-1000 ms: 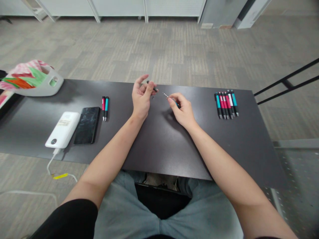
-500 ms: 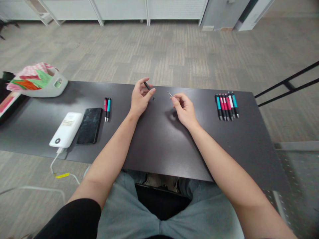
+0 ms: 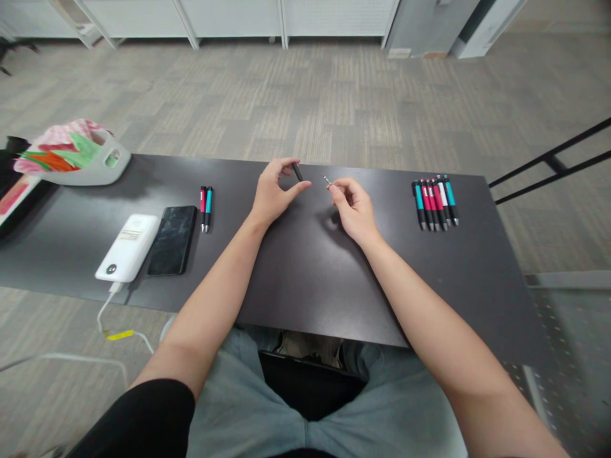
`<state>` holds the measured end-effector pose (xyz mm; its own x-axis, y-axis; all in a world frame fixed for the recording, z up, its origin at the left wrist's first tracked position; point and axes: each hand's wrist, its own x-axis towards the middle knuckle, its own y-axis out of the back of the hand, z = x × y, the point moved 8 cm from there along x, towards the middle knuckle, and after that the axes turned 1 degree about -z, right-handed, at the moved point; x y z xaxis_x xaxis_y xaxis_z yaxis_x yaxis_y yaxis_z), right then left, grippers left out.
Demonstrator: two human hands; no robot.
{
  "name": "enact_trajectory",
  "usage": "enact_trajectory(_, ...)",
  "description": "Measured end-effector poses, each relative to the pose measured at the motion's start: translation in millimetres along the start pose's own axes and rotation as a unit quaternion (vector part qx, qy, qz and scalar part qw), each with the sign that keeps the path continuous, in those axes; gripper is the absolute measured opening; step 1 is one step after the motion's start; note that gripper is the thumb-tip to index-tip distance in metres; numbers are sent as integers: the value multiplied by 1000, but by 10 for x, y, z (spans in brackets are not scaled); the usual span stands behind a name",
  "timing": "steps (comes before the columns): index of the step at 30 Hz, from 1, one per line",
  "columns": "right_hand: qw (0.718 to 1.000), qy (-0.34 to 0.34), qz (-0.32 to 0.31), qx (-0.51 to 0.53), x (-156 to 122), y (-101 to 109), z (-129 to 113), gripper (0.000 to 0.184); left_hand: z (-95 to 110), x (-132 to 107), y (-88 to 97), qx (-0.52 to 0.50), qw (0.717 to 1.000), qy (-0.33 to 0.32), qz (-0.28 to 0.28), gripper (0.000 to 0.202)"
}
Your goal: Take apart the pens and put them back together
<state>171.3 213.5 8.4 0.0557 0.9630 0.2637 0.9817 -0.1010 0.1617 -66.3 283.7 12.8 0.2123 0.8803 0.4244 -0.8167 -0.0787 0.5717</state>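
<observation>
My left hand [image 3: 277, 193] is above the far half of the dark table, with a short black pen barrel [image 3: 296, 171] held at its fingertips. The thumb points right, below the barrel. Just to the right, my right hand [image 3: 353, 207] pinches a thin silvery pen piece [image 3: 326, 180] between thumb and fingertips, its free end pointing up and left toward the barrel. A small gap separates the two parts. Whatever part of the silvery piece lies inside my right hand is hidden.
On the right lies a row of several pens [image 3: 435, 203]. Two more pens [image 3: 206, 208] lie left, beside a black phone [image 3: 172, 242] and a white power bank [image 3: 128, 247] with a cable [image 3: 101, 315]. A white basket [image 3: 98, 168] with colourful cloth stands far left on the table [image 3: 305, 286].
My left hand has shifted right with the black barrel, closer to my right hand, and its thumb has stretched out. A small dark bit on the table no longer shows. My right hand stays nearly still.
</observation>
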Motion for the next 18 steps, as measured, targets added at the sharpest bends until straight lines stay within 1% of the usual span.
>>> enact_trajectory(2, 1000, 5, 2, 5, 7, 7, -7, 59, 84, -45, 15, 94, 995, 6, -37, 60)
enact_trajectory(4, 1000, 12, 2, 10, 11, 11, -10, 61, 140, -97, -12, 153, 985, 16, -81, 58)
enact_trajectory(7, 1000, 13, -1, 11, 9, 5, 1, 60, 179, -154, -88, 190, 972, 27, -135, 58)
enact_trajectory(9, 1000, 10, -2, 9, 4, -3, 8, 59, 178, -168, -129, 201, 966, 33, -157, 58)
enact_trajectory(14, 1000, 8, -6, 4, 2, -15, 5, 57, 140, -158, -145, 200, 965, 51, -163, 65)
enact_trajectory(16, 1000, 14, -7, 7, 3, -14, -4, 57, 125, -154, -140, 191, 967, 55, -159, 68)
enact_trajectory(18, 1000, 14, -9, 7, 2, -12, -2, 57, 121, -142, -120, 179, 972, 57, -144, 76)
